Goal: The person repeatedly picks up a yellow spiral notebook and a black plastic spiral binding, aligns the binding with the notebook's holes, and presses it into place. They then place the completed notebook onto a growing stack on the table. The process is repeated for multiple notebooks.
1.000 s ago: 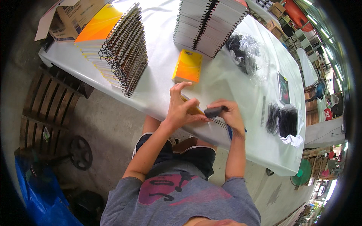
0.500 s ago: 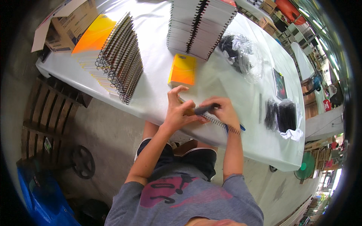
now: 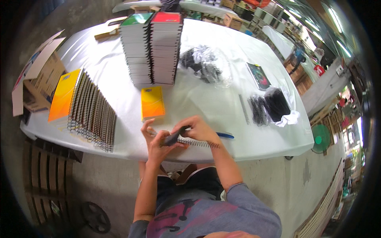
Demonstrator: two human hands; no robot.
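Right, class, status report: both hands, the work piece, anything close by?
Left hand and right hand both on the dark tool. Spiral-edged pad under them at the table edge. Blue pen beside; orange notebook just beyond.

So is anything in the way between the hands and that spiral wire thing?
No, nothing visible is. Both the left hand and right hand are already on the spiral-bound notebook at the table's near edge, gripping a dark tool.

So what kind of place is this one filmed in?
Probably a small notebook-binding workshop: tall stacks of spiral notebooks, loose black binding coils on a white-covered table, and cardboard boxes alongside.
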